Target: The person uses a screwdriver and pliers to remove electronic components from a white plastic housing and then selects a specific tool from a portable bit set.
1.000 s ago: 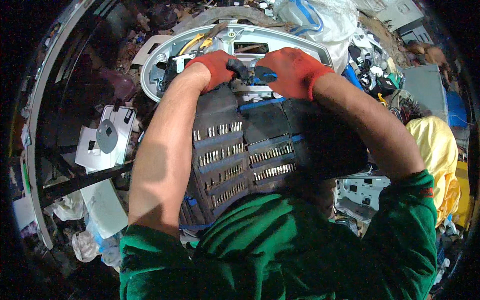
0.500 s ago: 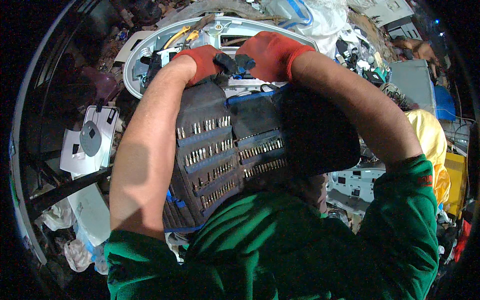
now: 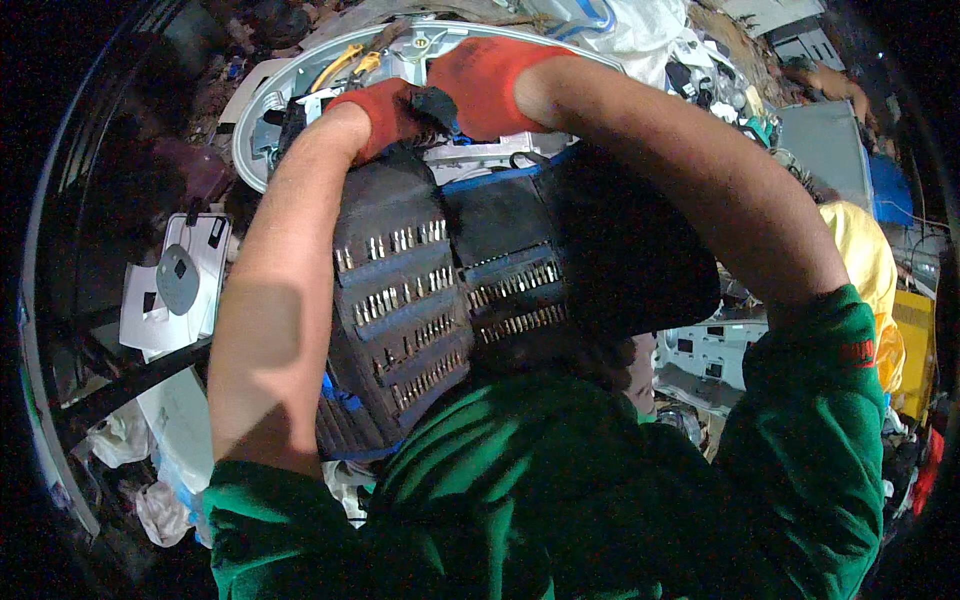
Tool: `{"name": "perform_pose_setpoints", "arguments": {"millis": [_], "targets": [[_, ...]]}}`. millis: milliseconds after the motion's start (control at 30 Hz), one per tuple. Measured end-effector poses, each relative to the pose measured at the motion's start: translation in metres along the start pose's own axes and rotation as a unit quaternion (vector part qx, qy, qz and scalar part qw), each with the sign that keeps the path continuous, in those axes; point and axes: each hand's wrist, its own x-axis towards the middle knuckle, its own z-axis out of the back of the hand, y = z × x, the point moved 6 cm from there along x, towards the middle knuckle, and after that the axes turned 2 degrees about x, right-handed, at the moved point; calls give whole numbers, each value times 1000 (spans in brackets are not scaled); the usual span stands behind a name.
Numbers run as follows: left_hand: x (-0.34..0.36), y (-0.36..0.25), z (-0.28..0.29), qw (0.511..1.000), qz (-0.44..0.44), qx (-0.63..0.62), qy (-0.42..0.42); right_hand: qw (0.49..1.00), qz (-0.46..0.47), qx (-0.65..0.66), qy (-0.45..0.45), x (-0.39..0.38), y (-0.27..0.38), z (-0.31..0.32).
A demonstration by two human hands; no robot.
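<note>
A dark fabric bit roll (image 3: 400,200) lies unrolled across my lap, its blue-edged loops filled with rows of small metal screwdriver bits (image 3: 405,292). Beyond its far edge, my left hand (image 3: 392,118) is closed in a red glove with dark fingertips. Against it, my right hand (image 3: 485,85), gloved alike, also has its fingers curled in. A little blue shows between the two hands, but what they grip is hidden. Both are over the near side of a pale oval plastic housing (image 3: 250,130). Yellow-handled pliers (image 3: 362,68) rest in that housing, left of my right hand.
White plastic panels (image 3: 195,290) stand at the left beside a dark bar (image 3: 130,385). To the right are a grey panel (image 3: 825,155), a yellow cloth or bag (image 3: 865,260) and a pale perforated part (image 3: 710,360). Scrap and a white sack (image 3: 640,25) surround the far side.
Both hands have moved left and slightly away from me, the right one more, and they are now closer together. The bit roll and the housing have shifted slightly left in view.
</note>
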Motion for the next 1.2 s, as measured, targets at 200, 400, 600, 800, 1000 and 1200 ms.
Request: {"name": "perform_pose_setpoints", "arguments": {"millis": [200,400,600,800,1000,1200], "targets": [[5,12,-3,992,-50,-77,-82,988,154,-29,-12,-6,10,-11],[3,8,-4,985,-46,-41,-164,984,62,80,-144,-15,3,3],[-14,-28,6,995,-68,-32,-73,992,-125,-8,15,-14,-17,-9],[5,-10,-10,981,-99,-152,-63,994,92,43,-36,1,-14,-17],[57,41,-23,993,-63,3,-102,991,104,-80,32,-6,-6,-12],[39,-1,-17,979,-101,-19,-175,987,115,90,-70,-22,-16,-8]]}}
